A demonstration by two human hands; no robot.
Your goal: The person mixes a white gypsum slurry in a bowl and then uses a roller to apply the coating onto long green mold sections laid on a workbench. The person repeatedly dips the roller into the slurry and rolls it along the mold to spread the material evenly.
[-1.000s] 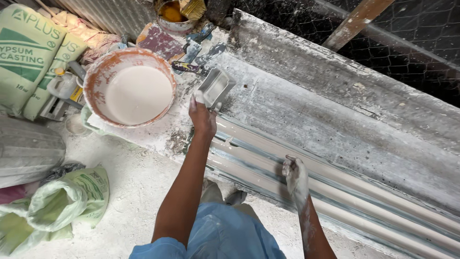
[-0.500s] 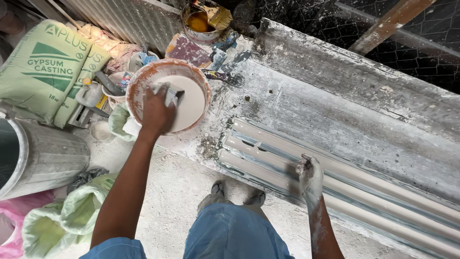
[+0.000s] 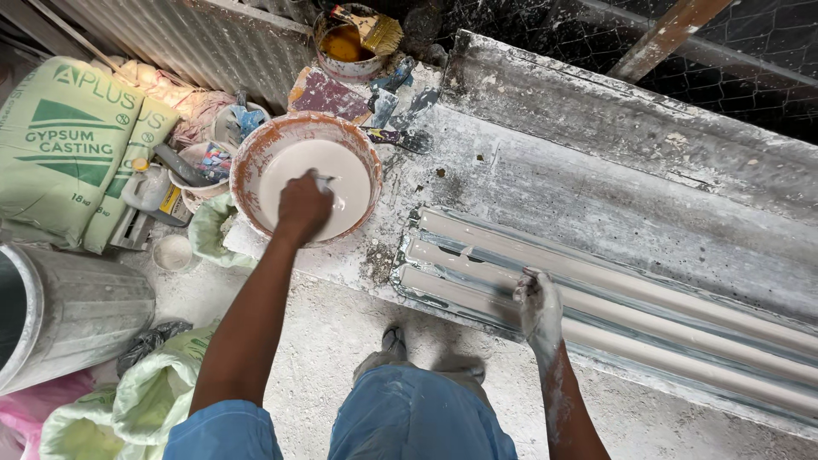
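My left hand point(image 3: 303, 207) is inside a round orange-rimmed basin point(image 3: 247, 162) of white plaster mix, closed around a small scraper whose blade barely shows above the knuckles. My right hand point(image 3: 538, 304), coated in white plaster, rests on the near ridge of a long metal moulding form point(image 3: 648, 298) filled with pale plaster. The form lies along a plaster-crusted workbench point(image 3: 596, 196). My blue trousers and feet are below.
Green plaster bags point(image 3: 60, 145) lie at far left beside a grey metal bin point(image 3: 77, 307). A pot of amber liquid with a brush point(image 3: 349, 38) stands at the bench's far end. Several small tubs and bottles point(image 3: 183, 175) crowd the floor; light green sacks point(image 3: 128, 392) lie near my left leg.
My left hand left the bench near the form and went left into the basin, dipping deeper into the mix. My right hand stayed on the form.
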